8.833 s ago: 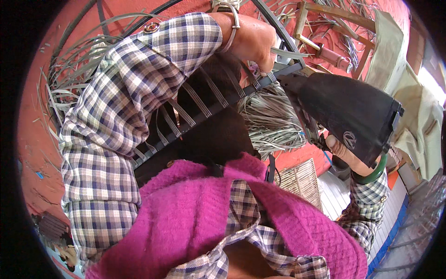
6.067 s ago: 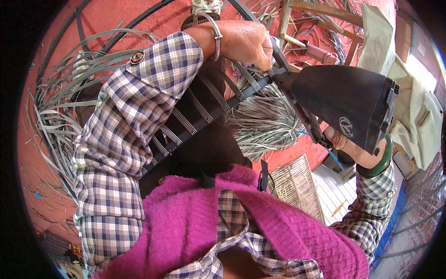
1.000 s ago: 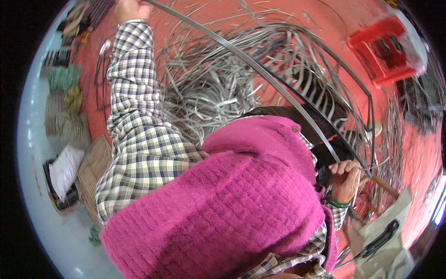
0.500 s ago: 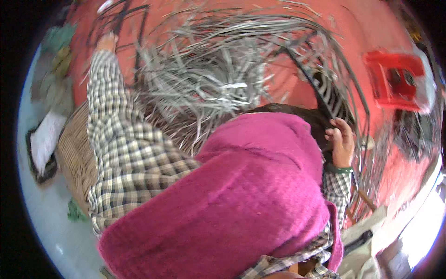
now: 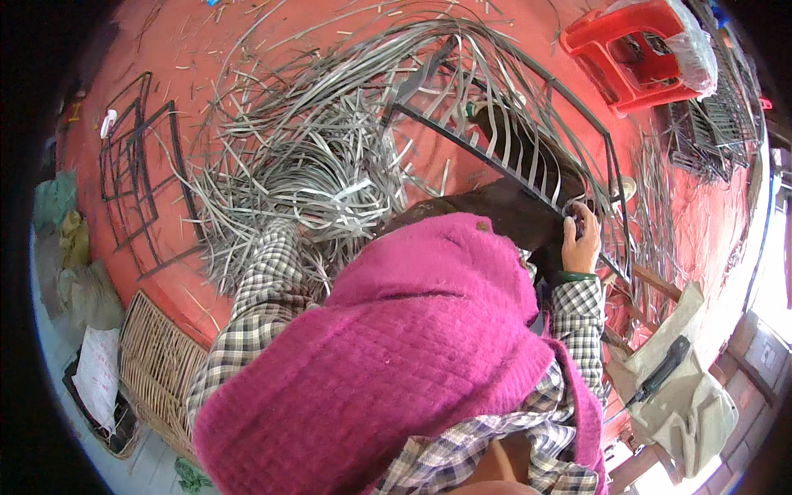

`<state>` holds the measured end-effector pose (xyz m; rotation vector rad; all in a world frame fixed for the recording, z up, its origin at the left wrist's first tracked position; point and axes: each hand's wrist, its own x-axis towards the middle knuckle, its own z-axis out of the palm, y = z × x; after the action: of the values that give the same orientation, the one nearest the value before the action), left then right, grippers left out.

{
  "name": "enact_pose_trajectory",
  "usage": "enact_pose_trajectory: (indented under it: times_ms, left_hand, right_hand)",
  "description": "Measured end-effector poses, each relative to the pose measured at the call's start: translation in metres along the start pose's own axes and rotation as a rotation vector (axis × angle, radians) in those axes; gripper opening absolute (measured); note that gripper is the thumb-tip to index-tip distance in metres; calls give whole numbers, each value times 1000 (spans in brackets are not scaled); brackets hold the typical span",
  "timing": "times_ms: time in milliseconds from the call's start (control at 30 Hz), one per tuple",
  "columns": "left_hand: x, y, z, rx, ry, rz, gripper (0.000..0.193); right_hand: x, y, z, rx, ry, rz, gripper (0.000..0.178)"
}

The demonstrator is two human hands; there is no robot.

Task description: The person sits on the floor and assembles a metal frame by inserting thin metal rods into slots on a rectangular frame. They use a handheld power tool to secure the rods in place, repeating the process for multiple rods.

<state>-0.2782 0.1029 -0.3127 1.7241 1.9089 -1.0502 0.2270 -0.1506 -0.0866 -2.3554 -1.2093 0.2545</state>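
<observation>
A dark metal frame [image 5: 483, 153], with flat grey strips strung across it in rows, stands tilted beside my right leg. My right hand [image 5: 582, 238] has its fingers curled round the near corner of this frame. A large tangle of loose grey strips [image 5: 305, 169] lies on the red floor in front of me. My left sleeve reaches into the near side of that tangle, and the strips hide my left hand.
Several bare black metal frames [image 5: 139, 186] lie at the left. A red plastic stool [image 5: 590, 54] stands at the far right, by more dark frames [image 5: 718, 124]. A wicker piece [image 5: 157, 351] is at the lower left; a black-handled tool [image 5: 662, 369] rests on pale cloth [image 5: 701, 412] at the right.
My left arm has drawn back from the bare black frames to the strip tangle. My right hand stays on the strung frame. The whole view has shifted.
</observation>
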Motion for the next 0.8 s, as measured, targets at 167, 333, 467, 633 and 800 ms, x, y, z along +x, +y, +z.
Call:
enact_pose_trajectory:
  times_ms: [167,333,467,633,800]
  left_hand:
    - [-32,59,-137,-391,61,351,42]
    - [-100,174,-243,-764,-72,740,59]
    - [-129,233,-270,-71,218,812,71]
    - [-110,252,-286,-710,28,690,43]
    - [-62,266,-291,-608,-64,605,69]
  right_hand:
    - [-10,7,-3,10,20,-10,33]
    - [-19,9,-6,-17,80,-14,33]
    - [-20,10,-9,-33,70,-1,34]
    - [-19,10,-12,-11,86,-14,35]
    - [-14,9,-16,-53,86,-16,35]
